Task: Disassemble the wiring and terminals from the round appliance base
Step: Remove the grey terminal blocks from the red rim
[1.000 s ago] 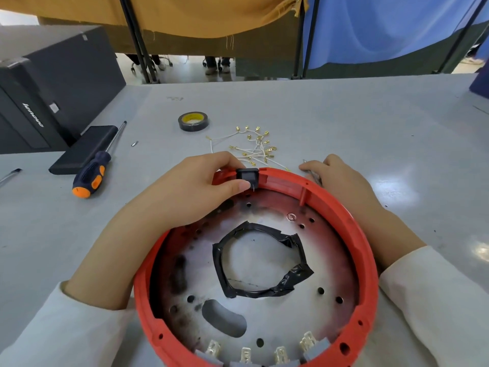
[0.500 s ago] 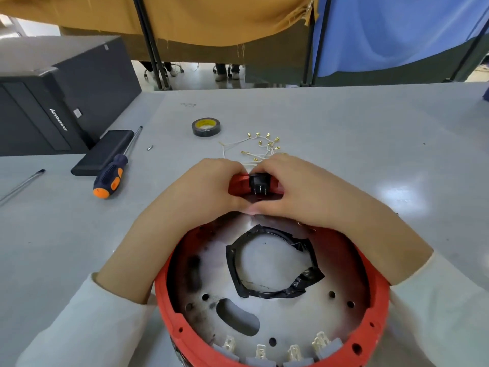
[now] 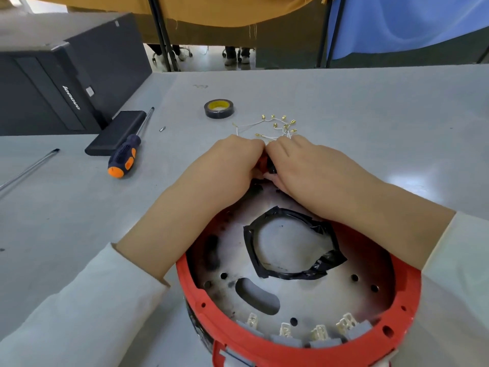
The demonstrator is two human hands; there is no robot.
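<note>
Where curtains [image 3: 238, 9] hang behind, grey table [image 3: 344, 107] with tape roll [image 3: 219, 108].

Your left hand [image 3: 227, 165] and right hand [image 3: 304, 168] meet knuckle to knuckle at the far rim of the red base [image 3: 407, 295], fingers curled, both forearms reaching across it.

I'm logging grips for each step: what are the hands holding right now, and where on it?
Both the left hand and right hand grip the black switch at the far rim of the red base, one from each side.
</note>
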